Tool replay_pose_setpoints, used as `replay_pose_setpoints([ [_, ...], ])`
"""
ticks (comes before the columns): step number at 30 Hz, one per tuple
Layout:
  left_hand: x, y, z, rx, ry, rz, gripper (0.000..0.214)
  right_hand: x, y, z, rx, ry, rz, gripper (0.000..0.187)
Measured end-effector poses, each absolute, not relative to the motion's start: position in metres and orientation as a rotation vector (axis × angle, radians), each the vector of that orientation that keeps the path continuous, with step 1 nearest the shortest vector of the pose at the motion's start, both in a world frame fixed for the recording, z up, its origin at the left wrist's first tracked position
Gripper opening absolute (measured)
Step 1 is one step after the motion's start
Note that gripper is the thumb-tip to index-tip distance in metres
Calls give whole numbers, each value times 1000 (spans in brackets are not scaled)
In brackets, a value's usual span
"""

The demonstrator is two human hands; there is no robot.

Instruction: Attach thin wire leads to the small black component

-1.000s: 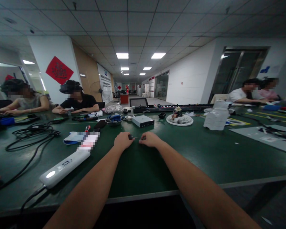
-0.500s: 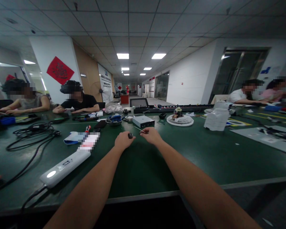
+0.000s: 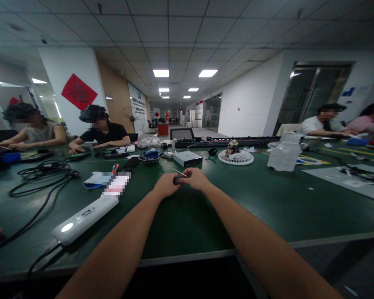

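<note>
Over the green table, my left hand [image 3: 166,185] is wrapped round a dark handle [image 3: 175,180], which looks like a screwdriver handle with its end facing right. My right hand [image 3: 197,179] pinches a thin metal shaft [image 3: 177,171] that sticks out up and to the left. The two hands meet at the fingertips, so whether the shaft sits in the handle is hidden. Just beyond them lies a silver disc drive [image 3: 187,157] with a dark front, touched by neither hand.
A white fan grille [image 3: 241,158] with a motor lies right of the drive, and a clear plastic wrapped piece [image 3: 284,155] stands farther right. At left are a white handheld device [image 3: 84,220], a red-handled tool [image 3: 115,167] and coiled black cable [image 3: 43,176]. Other people sit across the table.
My left hand has moved right with the dark handle, closing the gap to my right hand. The shaft has shifted slightly left and up with my right hand.
</note>
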State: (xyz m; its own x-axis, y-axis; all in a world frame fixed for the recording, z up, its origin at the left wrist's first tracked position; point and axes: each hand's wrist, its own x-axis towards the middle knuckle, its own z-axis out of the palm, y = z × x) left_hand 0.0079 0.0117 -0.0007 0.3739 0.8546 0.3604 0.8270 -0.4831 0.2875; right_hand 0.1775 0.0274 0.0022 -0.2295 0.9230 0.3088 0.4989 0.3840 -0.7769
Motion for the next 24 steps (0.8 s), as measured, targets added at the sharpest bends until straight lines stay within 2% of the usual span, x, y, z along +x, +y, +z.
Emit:
replay_pose_setpoints([
  [5, 7, 11, 0, 2620, 1570, 734, 20, 178, 21, 6, -1198, -1711, 1004, 22],
  [15, 12, 4, 3, 2748, 1526, 601, 21, 181, 15, 12, -1390, -1618, 1405, 35],
  [21, 10, 8, 0, 2707, 1555, 617, 18, 175, 12, 13, -1373, -1635, 1197, 29],
  [24, 9, 9, 0, 2665, 1559, 638, 18, 171, 10, 13, -1366, -1587, 1235, 22],
])
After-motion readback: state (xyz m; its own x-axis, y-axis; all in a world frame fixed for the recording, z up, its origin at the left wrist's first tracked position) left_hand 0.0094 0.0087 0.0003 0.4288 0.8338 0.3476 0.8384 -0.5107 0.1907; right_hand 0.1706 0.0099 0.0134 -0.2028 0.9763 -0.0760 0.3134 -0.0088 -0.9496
